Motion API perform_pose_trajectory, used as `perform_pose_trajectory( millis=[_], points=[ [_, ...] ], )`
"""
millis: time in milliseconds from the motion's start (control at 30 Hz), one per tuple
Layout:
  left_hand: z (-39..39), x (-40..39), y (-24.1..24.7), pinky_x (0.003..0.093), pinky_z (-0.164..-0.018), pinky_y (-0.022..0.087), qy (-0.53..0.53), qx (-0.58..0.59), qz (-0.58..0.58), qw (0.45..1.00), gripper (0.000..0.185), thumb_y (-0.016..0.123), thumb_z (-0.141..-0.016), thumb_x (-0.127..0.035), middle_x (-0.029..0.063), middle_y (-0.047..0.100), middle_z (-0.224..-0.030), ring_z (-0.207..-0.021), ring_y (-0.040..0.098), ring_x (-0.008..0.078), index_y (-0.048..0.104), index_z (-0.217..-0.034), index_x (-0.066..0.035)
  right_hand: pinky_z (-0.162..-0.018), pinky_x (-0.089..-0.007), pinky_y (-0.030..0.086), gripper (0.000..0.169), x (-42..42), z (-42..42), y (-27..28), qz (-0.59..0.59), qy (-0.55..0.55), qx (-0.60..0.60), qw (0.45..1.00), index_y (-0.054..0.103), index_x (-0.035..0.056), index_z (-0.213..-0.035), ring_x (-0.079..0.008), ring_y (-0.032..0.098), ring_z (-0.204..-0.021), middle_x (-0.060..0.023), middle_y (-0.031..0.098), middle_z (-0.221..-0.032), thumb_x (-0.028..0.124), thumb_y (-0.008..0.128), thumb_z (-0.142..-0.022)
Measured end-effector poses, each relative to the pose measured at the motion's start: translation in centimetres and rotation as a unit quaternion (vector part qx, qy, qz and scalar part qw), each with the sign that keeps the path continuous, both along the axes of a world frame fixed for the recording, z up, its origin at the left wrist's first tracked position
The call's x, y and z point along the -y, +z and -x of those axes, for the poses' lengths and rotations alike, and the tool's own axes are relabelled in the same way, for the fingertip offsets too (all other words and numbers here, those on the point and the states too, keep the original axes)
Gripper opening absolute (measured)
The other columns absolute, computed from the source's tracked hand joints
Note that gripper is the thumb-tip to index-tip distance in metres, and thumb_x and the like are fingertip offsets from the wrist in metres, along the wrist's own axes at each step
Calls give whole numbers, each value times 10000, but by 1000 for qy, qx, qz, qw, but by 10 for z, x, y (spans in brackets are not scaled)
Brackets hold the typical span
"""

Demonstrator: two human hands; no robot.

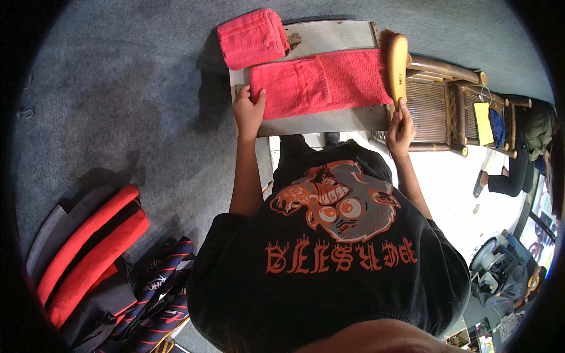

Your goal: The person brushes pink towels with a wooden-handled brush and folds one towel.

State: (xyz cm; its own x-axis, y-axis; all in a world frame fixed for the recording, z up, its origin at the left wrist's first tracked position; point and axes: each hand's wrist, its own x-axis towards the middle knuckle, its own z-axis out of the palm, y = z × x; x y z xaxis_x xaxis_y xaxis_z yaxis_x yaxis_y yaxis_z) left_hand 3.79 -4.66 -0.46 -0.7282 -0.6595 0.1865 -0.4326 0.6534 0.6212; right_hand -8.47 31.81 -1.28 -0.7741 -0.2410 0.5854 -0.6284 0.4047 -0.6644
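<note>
A red towel (353, 79) lies lengthwise on a pale board-topped table (326, 125), its left part folded over on itself. My left hand (250, 110) rests at the towel's lower left corner, with the thumb on the cloth and the fingers at its edge. In my right hand (401, 128) is the lower end of a wooden-handled brush (398, 66), held upright in the picture at the towel's right edge, its brown bristles facing left. A second red towel (254, 39), folded into a thick bundle, sits at the table's far left corner.
Bamboo furniture (428, 110) stands right of the table, with a yellow card (483, 123) and blue cloth hanging from it. A seated person's leg (507, 182) shows at far right. Red and black rolled fabrics (106, 264) lie lower left. A fan (485, 256) stands lower right.
</note>
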Motion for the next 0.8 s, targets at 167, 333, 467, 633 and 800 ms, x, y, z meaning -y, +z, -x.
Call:
perform_pose_trajectory(
  millis=[167, 333, 467, 633, 800],
  points=[
    [0, 10, -4, 339, -676, 508, 2, 15, -89, 996, 377, 757, -829, -267, 128, 690, -840, -733, 653, 199, 635, -1042, 19, -775, -327, 520, 386, 1, 5, 8, -58, 62, 44, 995, 527, 31, -1321, -295, 681, -919, -205, 652, -1163, -33, 522, -940],
    [0, 15, 6, 304, -648, 495, -39, -12, -159, 986, 263, 747, -833, -164, 99, 682, -802, -714, 632, 144, 620, -981, 12, -807, -298, 512, 380, 13, 4, 1, -12, 41, 40, 998, 512, 4, -1337, -240, 671, -987, -197, 630, -1241, -13, 516, -957],
    [-9, 27, 8, 290, -637, 482, -42, -40, -172, 983, 232, 731, -845, -141, 82, 676, -795, -710, 614, 122, 608, -967, 14, -840, -319, 515, 383, 17, -1, 0, 25, 24, 56, 998, 534, 3, -1303, -263, 672, -1000, -182, 644, -1220, -51, 530, -923],
    [-25, 53, 21, 269, -651, 455, -36, -58, -152, 986, 172, 700, -872, -119, 31, 637, -792, -705, 549, 92, 610, -952, 4, -785, -309, 521, 370, 15, -2, 1, 24, 21, 86, 996, 548, 6, -1286, -254, 683, -945, -178, 658, -1193, -43, 546, -919],
    [-43, 68, 45, 259, -662, 443, 14, -64, -110, 992, 143, 684, -882, -115, -2, 604, -788, -715, 515, 74, 610, -939, -7, -757, -290, 516, 359, 18, 1, 0, 47, 30, 35, 998, 553, 8, -1285, -239, 680, -920, -180, 658, -1190, -26, 548, -928]
  ],
)
